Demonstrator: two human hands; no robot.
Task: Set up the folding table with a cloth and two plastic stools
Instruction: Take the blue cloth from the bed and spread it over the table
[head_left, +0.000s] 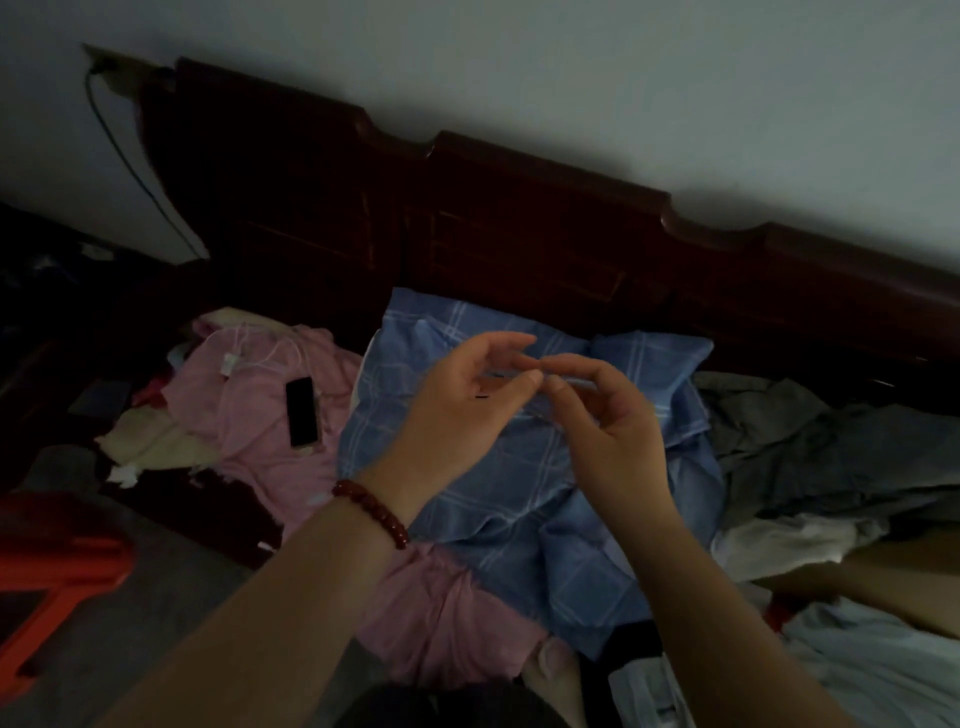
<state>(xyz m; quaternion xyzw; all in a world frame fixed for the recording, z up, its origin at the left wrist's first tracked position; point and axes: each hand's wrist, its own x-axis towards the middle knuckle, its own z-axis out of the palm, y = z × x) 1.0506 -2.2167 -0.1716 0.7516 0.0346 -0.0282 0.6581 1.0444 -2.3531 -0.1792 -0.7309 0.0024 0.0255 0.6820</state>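
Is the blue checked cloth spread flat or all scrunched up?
Scrunched up. The blue cloth shows deep folds and bunched ridges, not one flat sheet.

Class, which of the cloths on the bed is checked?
The blue cloth, in the middle, crossed by white lines; the pink cloth and grey cloth beside it are plain.

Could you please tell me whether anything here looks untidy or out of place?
Yes: crumpled fabrics lie heaped below the headboard, unfolded: a pink garment, the blue checked cloth and grey clothes. A black device lies loose on the pink garment. The left hand and right hand pinch a thin pale item, too blurred to identify.
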